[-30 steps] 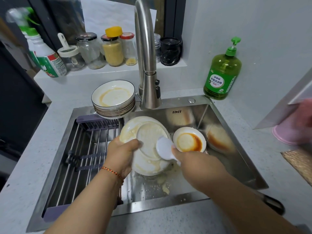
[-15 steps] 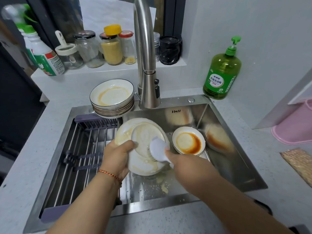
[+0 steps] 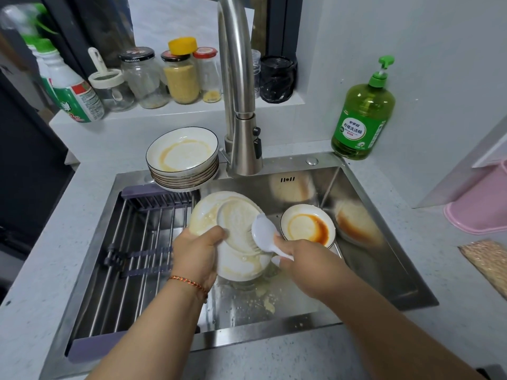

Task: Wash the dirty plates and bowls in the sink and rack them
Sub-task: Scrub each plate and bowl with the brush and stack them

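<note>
Over the sink (image 3: 384, 264), the left hand (image 3: 196, 252) grips the tilted plate (image 3: 233, 234); right-hand fingers (image 3: 285, 244) hold the brush (image 3: 263, 233) — shifted lower-left across the plate within a second — scrubbing continues, nothing racked.

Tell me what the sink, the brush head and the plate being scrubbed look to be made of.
Sink: brushed stainless steel, by its grey sheen and blurred reflections of the dishes.
Brush head: smooth white plastic, probably; matte, moulded in one piece.
Plate: glazed white ceramic, seemingly; glossy where unsoiled, though melamine cannot be excluded.
</note>
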